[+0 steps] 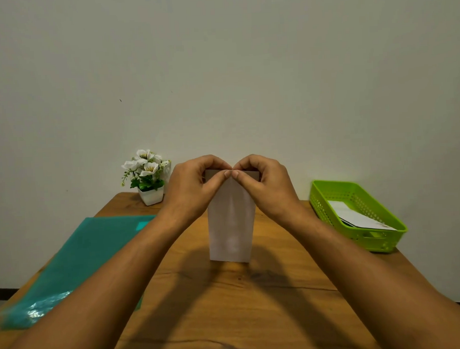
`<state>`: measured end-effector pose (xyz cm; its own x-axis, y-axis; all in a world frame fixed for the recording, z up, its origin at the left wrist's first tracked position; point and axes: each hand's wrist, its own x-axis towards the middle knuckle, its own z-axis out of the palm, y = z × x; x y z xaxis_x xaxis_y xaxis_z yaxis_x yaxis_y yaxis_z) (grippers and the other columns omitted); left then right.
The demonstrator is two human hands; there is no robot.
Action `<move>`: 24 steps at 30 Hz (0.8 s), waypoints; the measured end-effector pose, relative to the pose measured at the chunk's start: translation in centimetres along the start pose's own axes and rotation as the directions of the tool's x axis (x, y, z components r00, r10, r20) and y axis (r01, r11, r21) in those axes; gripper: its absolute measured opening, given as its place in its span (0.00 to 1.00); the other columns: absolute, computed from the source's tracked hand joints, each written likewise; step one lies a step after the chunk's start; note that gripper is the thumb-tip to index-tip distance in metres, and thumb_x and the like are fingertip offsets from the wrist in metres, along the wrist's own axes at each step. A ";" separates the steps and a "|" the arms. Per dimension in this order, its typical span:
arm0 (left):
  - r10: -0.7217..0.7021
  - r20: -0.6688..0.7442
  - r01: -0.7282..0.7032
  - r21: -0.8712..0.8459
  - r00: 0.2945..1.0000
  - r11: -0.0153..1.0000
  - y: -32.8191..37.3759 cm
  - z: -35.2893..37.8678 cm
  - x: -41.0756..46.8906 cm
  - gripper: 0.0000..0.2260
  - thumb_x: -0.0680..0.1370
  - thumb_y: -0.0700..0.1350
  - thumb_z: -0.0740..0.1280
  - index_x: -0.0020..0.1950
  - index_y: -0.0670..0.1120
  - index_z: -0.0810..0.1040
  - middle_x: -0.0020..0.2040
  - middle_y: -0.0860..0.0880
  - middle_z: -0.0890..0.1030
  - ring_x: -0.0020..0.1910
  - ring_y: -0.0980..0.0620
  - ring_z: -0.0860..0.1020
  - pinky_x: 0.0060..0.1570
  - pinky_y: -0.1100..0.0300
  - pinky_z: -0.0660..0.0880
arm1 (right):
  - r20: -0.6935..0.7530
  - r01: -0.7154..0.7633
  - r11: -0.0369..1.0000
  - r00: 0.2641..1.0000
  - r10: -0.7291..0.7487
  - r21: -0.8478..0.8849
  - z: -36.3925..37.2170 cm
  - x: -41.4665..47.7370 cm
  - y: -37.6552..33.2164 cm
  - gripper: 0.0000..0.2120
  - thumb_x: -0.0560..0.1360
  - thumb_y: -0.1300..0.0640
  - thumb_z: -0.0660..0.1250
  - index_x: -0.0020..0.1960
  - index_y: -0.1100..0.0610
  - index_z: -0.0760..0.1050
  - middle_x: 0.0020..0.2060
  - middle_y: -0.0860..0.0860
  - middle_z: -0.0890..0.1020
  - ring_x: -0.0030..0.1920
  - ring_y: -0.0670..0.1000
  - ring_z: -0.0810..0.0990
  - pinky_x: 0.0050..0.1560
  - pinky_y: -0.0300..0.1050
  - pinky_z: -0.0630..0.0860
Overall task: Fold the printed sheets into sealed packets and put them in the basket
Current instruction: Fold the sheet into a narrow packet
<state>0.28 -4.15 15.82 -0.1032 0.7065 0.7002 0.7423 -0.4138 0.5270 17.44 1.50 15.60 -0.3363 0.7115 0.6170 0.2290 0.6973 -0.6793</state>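
- We see a teal folder (77, 262) left, flowerpot (150, 196) behind, green basket (357, 216) right on the counter (229, 306).
- Our left hand (190, 186) and right hand (266, 183) both pinch the sheet's (231, 227) top edge; it's upright, long axis vertical.

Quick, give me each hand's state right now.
Left hand: pinching the top edge of the folded white sheet.
Right hand: pinching the same top edge.

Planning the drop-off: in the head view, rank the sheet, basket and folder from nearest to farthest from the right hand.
1. sheet: centre, its top edge pinched by the right hand.
2. basket: on the right side.
3. folder: far left side.
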 end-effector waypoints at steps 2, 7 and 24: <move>0.005 0.007 -0.005 0.013 1.000 1.000 0.0 -0.1 0.1 0.05 0.80 0.51 0.71 0.53 0.54 0.85 0.46 0.59 0.84 0.48 0.60 0.82 0.45 0.51 0.82 | 0.008 -0.012 1.000 1.000 0.012 0.019 -0.1 0.0 0.2 0.05 0.80 0.54 0.71 0.52 0.54 0.84 0.45 0.45 0.85 0.50 0.45 0.83 0.52 0.51 0.83; -0.022 0.026 0.022 -0.010 0.999 1.000 0.1 -0.7 0.2 0.03 0.80 0.49 0.72 0.51 0.54 0.86 0.43 0.59 0.85 0.45 0.60 0.82 0.43 0.50 0.82 | -0.009 -0.086 0.991 0.996 0.087 0.106 -1.2 0.3 0.7 0.02 0.77 0.55 0.75 0.47 0.53 0.86 0.42 0.46 0.86 0.47 0.46 0.85 0.47 0.48 0.84; -0.247 0.010 0.236 -0.339 0.969 0.911 0.5 -0.2 -0.5 0.08 0.74 0.47 0.78 0.41 0.45 0.84 0.37 0.47 0.85 0.36 0.49 0.83 0.37 0.56 0.80 | -0.036 -0.146 0.933 0.985 0.167 0.329 -4.0 1.2 1.5 0.04 0.74 0.61 0.78 0.45 0.62 0.86 0.40 0.55 0.87 0.42 0.49 0.85 0.45 0.42 0.82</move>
<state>0.56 -4.81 15.84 -0.2768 0.7927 0.5431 0.4270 -0.4049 0.8086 21.04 3.79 16.89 -0.2601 0.8205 0.5090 -0.0380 0.5180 -0.8545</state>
